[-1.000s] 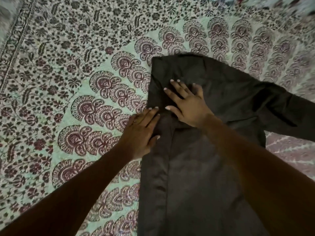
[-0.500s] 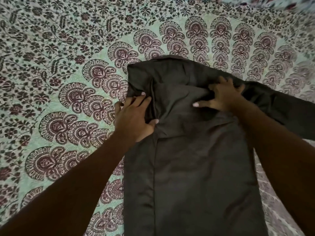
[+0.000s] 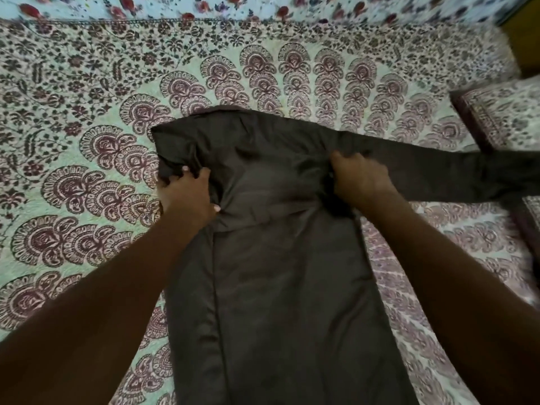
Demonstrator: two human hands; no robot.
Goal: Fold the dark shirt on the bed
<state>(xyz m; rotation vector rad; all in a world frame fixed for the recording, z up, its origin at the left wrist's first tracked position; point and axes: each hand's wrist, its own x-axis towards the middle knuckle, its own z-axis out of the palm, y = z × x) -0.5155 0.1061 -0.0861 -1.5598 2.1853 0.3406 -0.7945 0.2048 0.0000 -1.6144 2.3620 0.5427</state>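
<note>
Fingers (image 3: 187, 173) of the left hand (image 3: 187, 197) curl into a bunch of dark cloth at the left shoulder of the dark shirt (image 3: 280, 258), thumb pressed against the fabric on the near side, so the hand is clenched on the shirt. Left of that hand lies the patterned bedspread (image 3: 87, 159), pale green with maroon paisley fans, and along its far edge runs a light floral cloth (image 3: 263, 7). The shirt lies flat in the middle of the bed, collar end far, its body running toward the near edge of the view, with a long fold line down its left side. At the right shoulder the right hand (image 3: 361, 179) is closed over gathered fabric where the sleeve (image 3: 438, 171) joins the body; its fingertips are tucked under and hidden. The sleeve stretches out flat to the right, reaching a patterned pillow (image 3: 502, 118) at the right edge.
</note>
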